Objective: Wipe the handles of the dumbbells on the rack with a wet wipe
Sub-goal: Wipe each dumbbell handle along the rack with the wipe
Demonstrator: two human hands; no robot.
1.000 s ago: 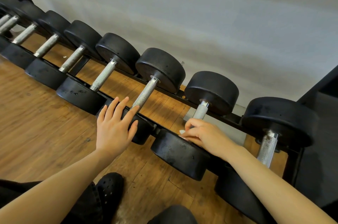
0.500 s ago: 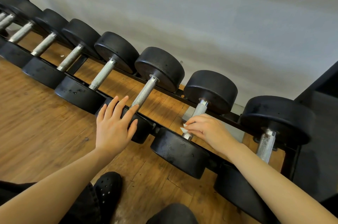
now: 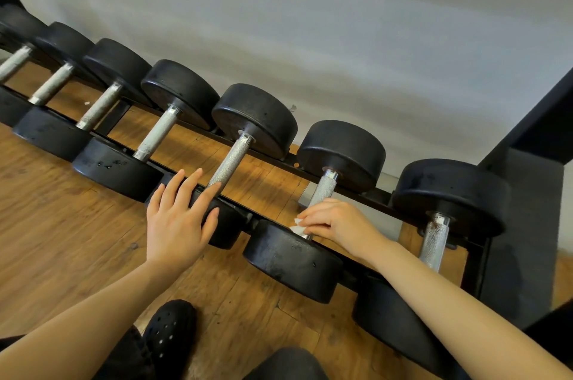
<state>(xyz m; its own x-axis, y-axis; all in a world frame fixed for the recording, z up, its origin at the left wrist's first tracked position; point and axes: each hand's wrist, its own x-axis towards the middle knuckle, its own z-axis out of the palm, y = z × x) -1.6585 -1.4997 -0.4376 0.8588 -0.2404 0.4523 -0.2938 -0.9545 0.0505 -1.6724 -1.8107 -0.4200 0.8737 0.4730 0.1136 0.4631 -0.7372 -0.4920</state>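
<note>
Dumbbell handle of knurled silver steel (image 3: 325,189), second from the rack's right end, sits inside your right hand (image 3: 336,223), whose grip pinches a white wet wipe (image 3: 297,227) around its near end. Your left hand (image 3: 176,221) rests flat, fingers spread, on the neighbouring black round dumbbell head (image 3: 228,226).

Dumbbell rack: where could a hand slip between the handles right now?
Open gaps show wood floor between the handle by the left hand and the handle the right hand wipes with the wet wipe, and further left. Near heads sit tightly packed along the front rail.
</note>
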